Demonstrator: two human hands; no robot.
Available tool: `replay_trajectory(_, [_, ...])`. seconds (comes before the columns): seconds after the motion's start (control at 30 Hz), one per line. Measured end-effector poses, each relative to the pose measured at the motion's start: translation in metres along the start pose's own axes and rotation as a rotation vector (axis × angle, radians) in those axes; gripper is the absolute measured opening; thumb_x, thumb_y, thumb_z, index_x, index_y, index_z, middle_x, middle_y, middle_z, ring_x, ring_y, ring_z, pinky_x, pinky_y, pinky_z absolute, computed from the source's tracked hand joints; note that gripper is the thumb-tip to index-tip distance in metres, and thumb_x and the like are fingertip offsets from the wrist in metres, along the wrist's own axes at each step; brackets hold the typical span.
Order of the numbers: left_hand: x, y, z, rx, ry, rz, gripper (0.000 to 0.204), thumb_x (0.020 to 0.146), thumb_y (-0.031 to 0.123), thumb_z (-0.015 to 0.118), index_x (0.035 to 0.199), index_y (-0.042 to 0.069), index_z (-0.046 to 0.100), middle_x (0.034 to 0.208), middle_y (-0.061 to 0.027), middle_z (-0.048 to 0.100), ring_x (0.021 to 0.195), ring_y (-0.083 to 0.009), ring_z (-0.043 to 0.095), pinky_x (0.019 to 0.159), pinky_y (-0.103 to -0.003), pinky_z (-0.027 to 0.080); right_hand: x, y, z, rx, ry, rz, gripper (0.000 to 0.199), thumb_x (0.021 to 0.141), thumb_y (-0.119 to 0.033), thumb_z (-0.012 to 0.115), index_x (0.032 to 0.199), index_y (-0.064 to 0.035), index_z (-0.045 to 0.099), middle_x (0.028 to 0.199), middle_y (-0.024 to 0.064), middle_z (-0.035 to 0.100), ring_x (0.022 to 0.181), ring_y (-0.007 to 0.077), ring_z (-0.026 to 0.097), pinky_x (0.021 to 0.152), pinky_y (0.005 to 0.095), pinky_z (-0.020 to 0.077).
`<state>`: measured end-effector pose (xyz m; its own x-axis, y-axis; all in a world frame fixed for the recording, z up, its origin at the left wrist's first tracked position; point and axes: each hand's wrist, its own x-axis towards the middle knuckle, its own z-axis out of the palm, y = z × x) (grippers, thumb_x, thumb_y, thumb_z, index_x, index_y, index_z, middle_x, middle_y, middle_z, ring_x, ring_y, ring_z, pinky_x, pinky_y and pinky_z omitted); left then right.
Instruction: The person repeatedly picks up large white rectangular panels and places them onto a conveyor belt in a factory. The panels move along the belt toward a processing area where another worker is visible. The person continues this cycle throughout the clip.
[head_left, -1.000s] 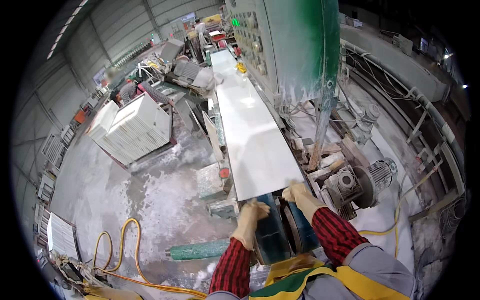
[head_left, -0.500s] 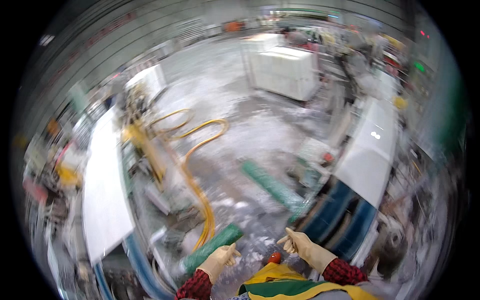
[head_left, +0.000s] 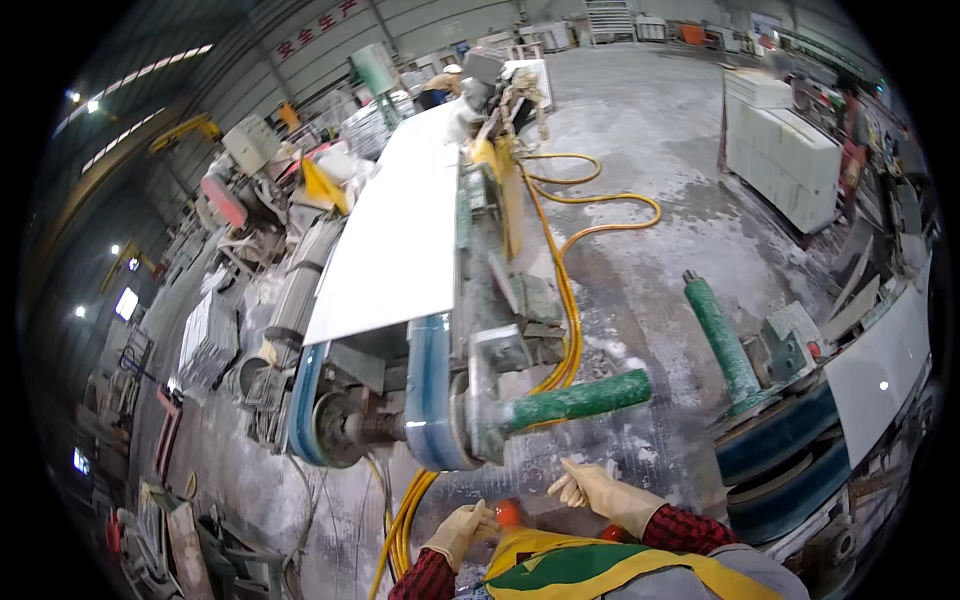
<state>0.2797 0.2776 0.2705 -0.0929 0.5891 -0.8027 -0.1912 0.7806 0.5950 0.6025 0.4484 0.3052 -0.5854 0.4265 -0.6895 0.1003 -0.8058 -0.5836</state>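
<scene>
Cream gloves cover both my hands, which hang low in front of my green and yellow apron [head_left: 570,570]. My left hand [head_left: 462,532] has loosely bent fingers and nothing visible in it; the orange toe of a boot [head_left: 509,513] shows beside it. My right hand [head_left: 606,497] points inward with its forefinger out, also holding nothing. Ahead and to the left, a large white slab [head_left: 395,225] lies on a conveyor with blue belts [head_left: 430,390]. A green cylindrical bar [head_left: 582,398] sticks out from that conveyor's end, beyond my hands and apart from them.
Yellow hoses [head_left: 572,330] snake along the wet floor. At right are a second conveyor's blue belts [head_left: 780,440], another white slab [head_left: 885,385] and a green bar [head_left: 720,335]. Stacked white slabs [head_left: 785,160] stand farther off. Another person [head_left: 441,88] is beyond the left conveyor.
The view has swung left, so the left conveyor and its slab now sit nearer the middle. My hands stay low and empty; the left one is closer to the right.
</scene>
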Motion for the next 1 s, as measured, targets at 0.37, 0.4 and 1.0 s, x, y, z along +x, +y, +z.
replay_trajectory(0.37, [-0.021,-0.022,-0.160,-0.119,0.021,0.174,0.058,0.120,0.045,0.053,0.144,-0.007,0.066,0.134,-0.0213,0.077,0.122,-0.0313,0.075,0.109,-0.044,0.058,0.134,-0.040,0.219,0.010,-0.168,0.054,0.067,0.120,-0.050,0.052,0.131,0.0126,0.074,0.081,0.0158,0.074,0.063,0.0206,0.064,0.057,0.0321,0.0486])
replay_trajectory(0.4, [-0.020,-0.032,-0.184,-0.146,0.041,0.178,0.057,0.120,0.044,0.053,0.144,-0.006,0.066,0.133,-0.0206,0.078,0.120,-0.0308,0.075,0.108,-0.043,0.059,0.151,-0.044,0.242,-0.086,-0.139,0.045,0.063,0.120,-0.049,0.054,0.137,0.0097,0.071,0.093,0.0181,0.078,0.070,0.0211,0.068,0.063,0.0318,0.0545])
replay_trajectory(1.0, [-0.026,-0.254,-0.400,-0.914,-0.103,0.346,0.050,0.112,0.050,0.062,0.125,0.002,0.072,0.105,-0.0122,0.077,0.098,-0.0224,0.075,0.082,-0.041,0.060,0.386,-0.154,0.381,0.260,0.040,-0.306,0.063,0.121,-0.051,0.048,0.144,0.0062,0.063,0.138,0.0251,0.077,0.110,0.0363,0.078,0.094,0.0437,0.0671])
